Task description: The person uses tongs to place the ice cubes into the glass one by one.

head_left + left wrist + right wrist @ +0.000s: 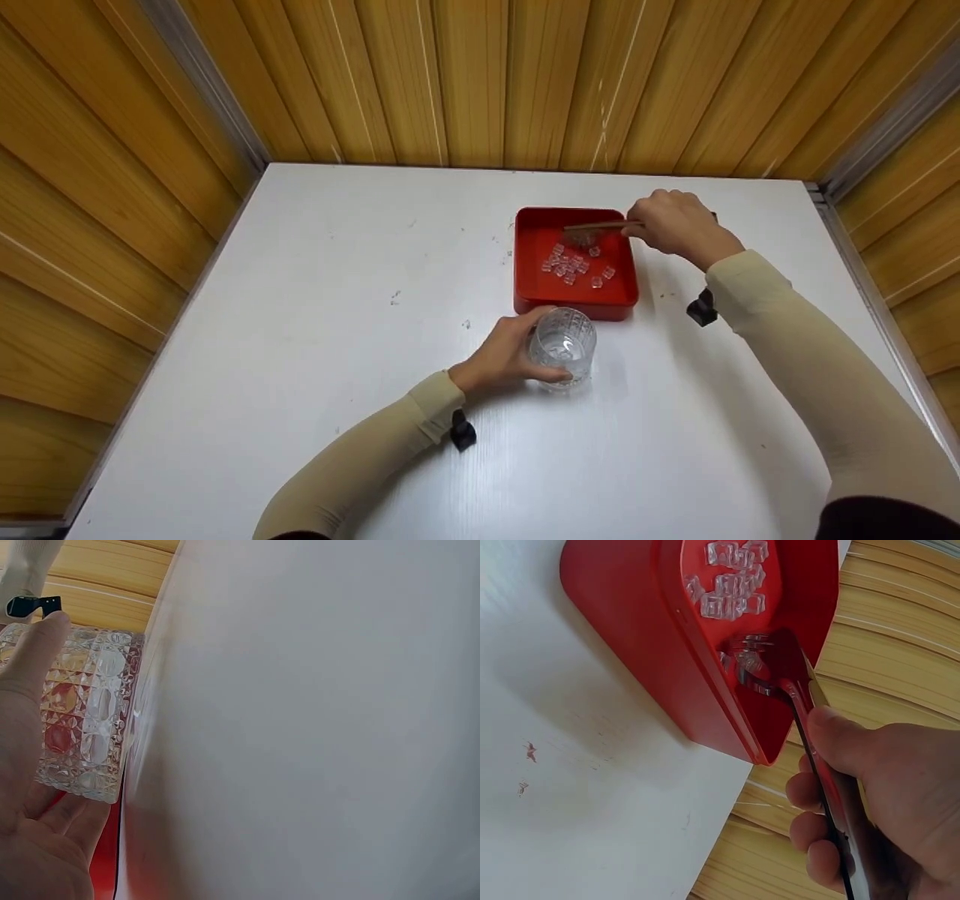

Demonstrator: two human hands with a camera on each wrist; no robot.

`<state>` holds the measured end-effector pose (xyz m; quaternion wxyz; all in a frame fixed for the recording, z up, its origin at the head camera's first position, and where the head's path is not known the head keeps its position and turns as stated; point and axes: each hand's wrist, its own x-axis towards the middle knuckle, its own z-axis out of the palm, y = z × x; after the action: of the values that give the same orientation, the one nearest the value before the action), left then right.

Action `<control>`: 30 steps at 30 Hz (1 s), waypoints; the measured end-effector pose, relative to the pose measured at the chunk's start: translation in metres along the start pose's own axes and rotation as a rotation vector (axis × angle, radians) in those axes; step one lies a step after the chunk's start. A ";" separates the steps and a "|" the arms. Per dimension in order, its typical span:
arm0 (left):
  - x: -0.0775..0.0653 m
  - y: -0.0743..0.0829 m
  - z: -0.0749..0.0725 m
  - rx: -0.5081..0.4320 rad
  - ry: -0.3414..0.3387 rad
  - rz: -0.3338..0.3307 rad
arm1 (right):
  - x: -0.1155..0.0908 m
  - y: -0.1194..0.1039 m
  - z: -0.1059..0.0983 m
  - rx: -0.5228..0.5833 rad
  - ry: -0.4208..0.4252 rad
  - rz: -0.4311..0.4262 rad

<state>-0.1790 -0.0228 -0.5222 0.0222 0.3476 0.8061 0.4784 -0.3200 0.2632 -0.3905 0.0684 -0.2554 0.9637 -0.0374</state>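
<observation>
Our R hand (pixel 673 225) curls round shiny metal tongs (pixel 844 806) in the red square tray (pixel 529 247), L hand (pixel 510 349) round a clear cut-glass tumbler (pixel 562 346) beside it. Loose pinch cd drop clear cubes (pixel 574 264).

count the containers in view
2: a clear glass gripped by the left hand, and a red tray, holding clear cubes, beyond it on the table. The forearms could hide more.

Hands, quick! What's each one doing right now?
Left hand: closed around the clear glass.
Right hand: closed around the metal tongs.
</observation>
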 end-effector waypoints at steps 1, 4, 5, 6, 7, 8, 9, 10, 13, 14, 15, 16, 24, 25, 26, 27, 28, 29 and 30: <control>0.000 0.001 0.000 0.000 -0.001 -0.001 | -0.001 0.001 -0.001 -0.008 0.005 0.001; 0.000 0.002 0.000 -0.006 -0.003 -0.011 | -0.004 0.002 -0.001 -0.023 0.018 0.006; 0.000 0.002 0.000 0.001 -0.002 -0.014 | -0.005 0.002 0.000 -0.032 0.027 0.003; 0.000 0.002 0.000 0.012 0.000 -0.015 | -0.007 0.003 0.000 -0.041 0.035 0.002; 0.000 0.002 0.001 0.020 0.001 -0.016 | -0.008 0.003 0.000 -0.049 0.045 0.000; 0.000 0.002 0.001 0.025 0.003 -0.018 | -0.009 0.003 -0.001 -0.056 0.055 -0.002; 0.000 0.001 0.001 0.029 0.003 -0.019 | -0.011 0.003 -0.001 -0.061 0.060 -0.004; 0.000 0.001 0.001 0.033 0.005 -0.017 | -0.012 0.003 -0.001 -0.066 0.065 -0.004; 0.000 0.001 0.001 0.022 0.007 -0.009 | -0.016 0.003 -0.002 -0.070 0.074 -0.003; 0.000 0.000 0.001 0.017 0.005 -0.008 | -0.017 0.003 -0.002 -0.068 0.076 -0.004; -0.001 0.000 0.001 0.015 0.002 -0.007 | -0.018 0.002 -0.001 -0.065 0.077 -0.007; -0.001 -0.001 0.001 0.016 0.001 -0.006 | -0.019 0.002 -0.001 -0.064 0.084 -0.013; -0.001 -0.001 0.002 0.012 -0.006 -0.024 | -0.030 -0.002 -0.003 -0.082 0.131 -0.028; -0.001 -0.001 0.002 0.014 -0.006 -0.022 | -0.032 -0.002 -0.004 -0.082 0.139 -0.028; 0.000 -0.001 0.002 0.016 -0.005 -0.022 | -0.034 -0.003 -0.005 -0.082 0.145 -0.031; 0.000 -0.001 0.002 0.014 -0.006 -0.024 | -0.036 -0.003 -0.006 -0.081 0.150 -0.032; 0.001 -0.001 0.002 0.014 -0.007 -0.026 | -0.039 -0.004 -0.007 -0.081 0.158 -0.034; 0.001 -0.002 0.002 0.013 -0.008 -0.026 | -0.042 -0.004 -0.008 -0.080 0.168 -0.037; 0.002 -0.002 0.001 0.013 -0.009 -0.026 | -0.044 -0.004 -0.009 -0.079 0.179 -0.041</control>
<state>-0.1806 -0.0212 -0.5237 0.0298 0.3395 0.8134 0.4715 -0.2811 0.2818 -0.3764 -0.0290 -0.2732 0.9612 -0.0234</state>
